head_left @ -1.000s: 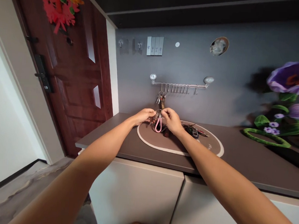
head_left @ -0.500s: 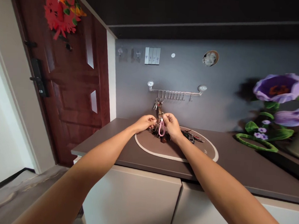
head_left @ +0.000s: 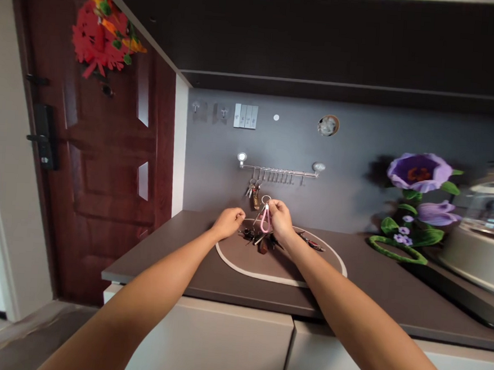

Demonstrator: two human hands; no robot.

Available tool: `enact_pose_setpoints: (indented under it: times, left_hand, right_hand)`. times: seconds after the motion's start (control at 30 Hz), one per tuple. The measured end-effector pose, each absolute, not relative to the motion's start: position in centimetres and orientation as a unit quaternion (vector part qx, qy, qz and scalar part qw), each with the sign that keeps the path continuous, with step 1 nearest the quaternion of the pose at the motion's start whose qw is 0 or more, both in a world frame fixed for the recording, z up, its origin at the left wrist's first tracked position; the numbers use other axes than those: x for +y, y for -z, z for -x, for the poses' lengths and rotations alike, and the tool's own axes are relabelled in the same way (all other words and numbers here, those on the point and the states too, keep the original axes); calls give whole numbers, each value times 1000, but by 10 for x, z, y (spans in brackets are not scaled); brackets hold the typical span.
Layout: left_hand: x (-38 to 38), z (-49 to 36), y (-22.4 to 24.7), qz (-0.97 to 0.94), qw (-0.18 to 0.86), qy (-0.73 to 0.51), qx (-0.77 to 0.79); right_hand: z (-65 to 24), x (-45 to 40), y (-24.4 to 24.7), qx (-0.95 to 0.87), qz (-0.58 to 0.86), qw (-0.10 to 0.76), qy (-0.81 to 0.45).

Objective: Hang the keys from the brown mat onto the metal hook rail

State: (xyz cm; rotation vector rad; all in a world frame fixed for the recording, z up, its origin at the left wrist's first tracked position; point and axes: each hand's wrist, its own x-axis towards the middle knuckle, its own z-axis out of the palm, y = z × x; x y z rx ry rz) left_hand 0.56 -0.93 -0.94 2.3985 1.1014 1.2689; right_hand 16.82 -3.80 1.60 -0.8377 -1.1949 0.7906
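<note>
Between the thumb and fingers of my right hand (head_left: 280, 220) is a key ring with a pink strap loop (head_left: 266, 219), held up above the mat. My left hand (head_left: 229, 223) is to the left of it, fingers curled and pinched together; anything inside them is too small to make out. Below both hands, a pile of keys (head_left: 263, 245) lies on the brown oval mat (head_left: 241, 262), partly covered by my right hand. Other keys (head_left: 255, 197) hang from the left end of the hook rail (head_left: 279, 171) on the wall behind.
Purple plush flowers (head_left: 419, 173) stand to the right on the counter (head_left: 153, 257), beside a cream appliance with a clear top (head_left: 475, 246). A dark shelf (head_left: 324, 44) overhangs the counter. A red-brown door (head_left: 114, 198) is at the left.
My left hand has drawn away to the left from the pink-strapped key ring, which my right hand still holds. The view has tilted up and shifted right.
</note>
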Motion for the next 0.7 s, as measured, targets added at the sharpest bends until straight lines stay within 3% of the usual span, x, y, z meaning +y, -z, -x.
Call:
enact_pose_setpoints:
  times: [0.7]
  left_hand:
    - [-10,-10,12,-831,73,-410,368]
  right_hand:
    - [-157,24,-85,-423,402,711,-391]
